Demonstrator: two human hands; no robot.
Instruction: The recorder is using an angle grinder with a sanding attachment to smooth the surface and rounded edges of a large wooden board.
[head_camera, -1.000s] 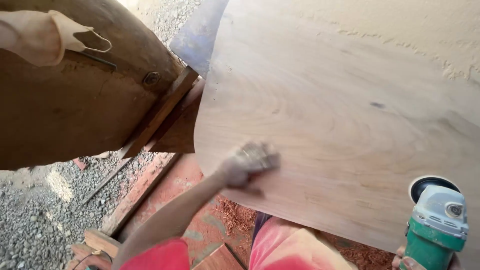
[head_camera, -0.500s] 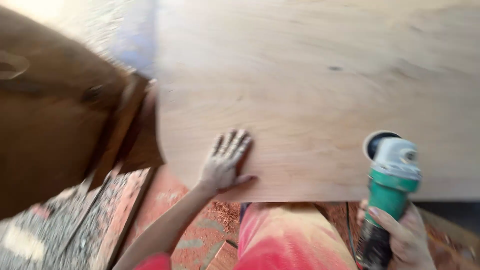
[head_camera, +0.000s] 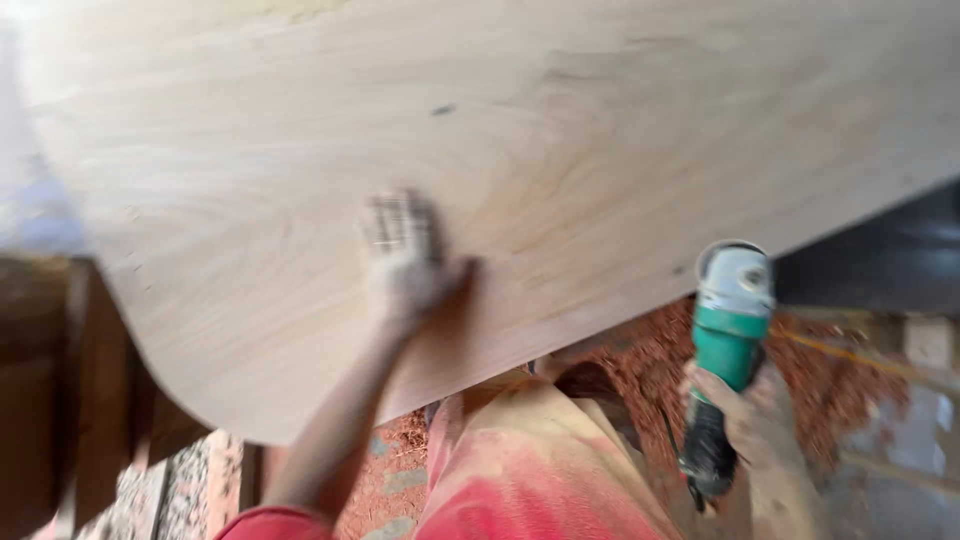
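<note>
Look down past your red, dusty clothes. Under you lies a heap of reddish-brown wood shavings, spread to your right side. At your far left stands a dark brown wooden frame with upright boards. Just beside it, low down, is a patch of grey gravel. On your right, a dark grey flat surface shows, with a pale wooden block near it.

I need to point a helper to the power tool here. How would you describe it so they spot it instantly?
Find the big pale wooden panel filling the upper view. Just off its lower right edge, the right hand holds an angle grinder, the only green-bodied thing, with a grey head and a black handle.
</note>
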